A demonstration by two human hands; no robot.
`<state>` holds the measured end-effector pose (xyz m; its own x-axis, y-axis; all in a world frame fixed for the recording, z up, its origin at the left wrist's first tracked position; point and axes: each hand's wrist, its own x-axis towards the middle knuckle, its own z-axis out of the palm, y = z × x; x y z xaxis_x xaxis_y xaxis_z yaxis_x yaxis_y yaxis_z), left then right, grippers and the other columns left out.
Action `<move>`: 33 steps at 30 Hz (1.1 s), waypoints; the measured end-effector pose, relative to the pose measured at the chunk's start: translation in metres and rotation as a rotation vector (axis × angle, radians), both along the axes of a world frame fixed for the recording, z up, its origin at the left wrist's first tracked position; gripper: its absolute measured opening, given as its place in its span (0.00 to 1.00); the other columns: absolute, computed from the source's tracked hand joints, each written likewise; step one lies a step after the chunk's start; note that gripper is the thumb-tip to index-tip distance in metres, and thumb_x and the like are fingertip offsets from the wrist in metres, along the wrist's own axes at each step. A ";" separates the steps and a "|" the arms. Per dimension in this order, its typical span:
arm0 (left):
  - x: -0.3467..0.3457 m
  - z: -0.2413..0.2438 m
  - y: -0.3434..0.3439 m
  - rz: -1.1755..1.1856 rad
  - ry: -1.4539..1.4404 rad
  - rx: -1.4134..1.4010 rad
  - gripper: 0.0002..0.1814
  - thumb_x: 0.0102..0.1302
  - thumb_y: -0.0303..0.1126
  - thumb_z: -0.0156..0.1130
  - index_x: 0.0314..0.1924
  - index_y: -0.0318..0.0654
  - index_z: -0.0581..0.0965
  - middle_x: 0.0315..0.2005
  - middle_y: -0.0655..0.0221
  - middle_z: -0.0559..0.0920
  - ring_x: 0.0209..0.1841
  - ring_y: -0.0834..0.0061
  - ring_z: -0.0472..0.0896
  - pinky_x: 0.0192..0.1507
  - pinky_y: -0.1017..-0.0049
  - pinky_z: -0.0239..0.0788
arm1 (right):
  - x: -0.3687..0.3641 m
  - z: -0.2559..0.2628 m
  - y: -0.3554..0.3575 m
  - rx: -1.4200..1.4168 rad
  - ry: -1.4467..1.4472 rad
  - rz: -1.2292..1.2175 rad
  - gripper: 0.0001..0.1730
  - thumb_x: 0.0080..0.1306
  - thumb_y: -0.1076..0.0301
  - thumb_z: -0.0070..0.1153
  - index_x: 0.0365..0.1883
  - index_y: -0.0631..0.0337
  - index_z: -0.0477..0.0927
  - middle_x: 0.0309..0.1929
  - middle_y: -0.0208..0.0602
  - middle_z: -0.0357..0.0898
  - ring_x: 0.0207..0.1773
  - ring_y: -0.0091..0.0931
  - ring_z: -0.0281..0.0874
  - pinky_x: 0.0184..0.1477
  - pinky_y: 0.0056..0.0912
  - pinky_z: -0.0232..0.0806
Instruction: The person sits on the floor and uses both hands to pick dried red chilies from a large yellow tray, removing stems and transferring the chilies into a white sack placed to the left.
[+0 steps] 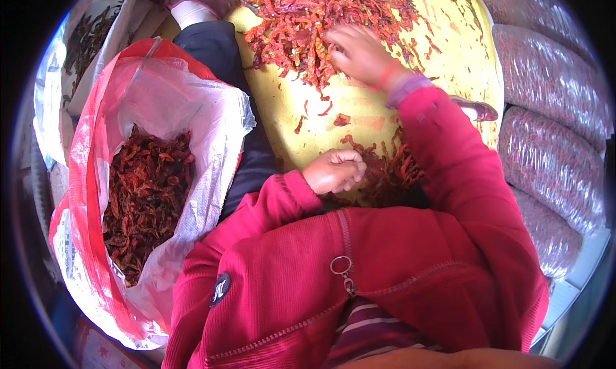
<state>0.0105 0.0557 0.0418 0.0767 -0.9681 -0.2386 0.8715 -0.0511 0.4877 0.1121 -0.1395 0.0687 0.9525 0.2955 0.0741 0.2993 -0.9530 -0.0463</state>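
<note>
A heap of dried red chili peppers (298, 27) lies on a yellow woven sheet (284, 104). At the heap's near right edge is my right hand (358, 53), blurred, its fingertips touching the peppers. Whether those fingers grip any peppers is hidden. My left hand (336, 170) is curled into a fist close to my body, and no object shows in it. Just right of that fist sits a smaller pile of dried chilies (392, 169), partly covered by my right sleeve. A few loose peppers (341, 120) lie between the two piles.
To my left stands an open white and red woven sack (216, 128) holding darker dried chilies (149, 200). Behind it, another white sack (53, 123) contains dark dried pods (89, 41). Several filled clear plastic bags (548, 75) are stacked along the right. My outstretched leg (214, 51) borders the sheet.
</note>
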 end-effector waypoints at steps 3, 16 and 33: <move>0.006 0.003 0.003 -0.058 -0.154 -0.002 0.07 0.58 0.28 0.45 0.24 0.36 0.69 0.15 0.74 0.68 0.12 0.89 0.59 0.15 0.87 0.49 | 0.065 -0.005 0.069 -0.134 0.068 0.049 0.30 0.53 0.56 0.46 0.53 0.55 0.59 0.54 0.40 0.58 0.58 0.33 0.52 0.58 0.44 0.41; 0.002 -0.010 -0.009 -0.032 -0.266 0.046 0.09 0.60 0.30 0.44 0.24 0.38 0.69 0.12 0.75 0.69 0.10 0.90 0.58 0.12 0.88 0.48 | -0.052 -0.053 0.027 -0.042 0.157 0.111 0.20 0.46 0.74 0.48 0.41 0.54 0.70 0.42 0.33 0.66 0.56 0.31 0.54 0.56 0.52 0.39; -0.050 -0.010 0.002 -0.181 -0.269 0.240 0.06 0.59 0.26 0.43 0.33 0.39 0.71 0.17 0.77 0.69 0.12 0.89 0.61 0.11 0.89 0.50 | -0.209 -0.046 -0.040 0.284 0.208 -0.215 0.11 0.54 0.70 0.41 0.34 0.57 0.73 0.36 0.35 0.73 0.41 0.34 0.69 0.44 0.35 0.60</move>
<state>-0.0392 0.0577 0.0320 0.0004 -0.8908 -0.4543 0.6809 -0.3325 0.6525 -0.0969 -0.1799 0.0231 0.9936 0.0837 -0.0764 0.0514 -0.9335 -0.3549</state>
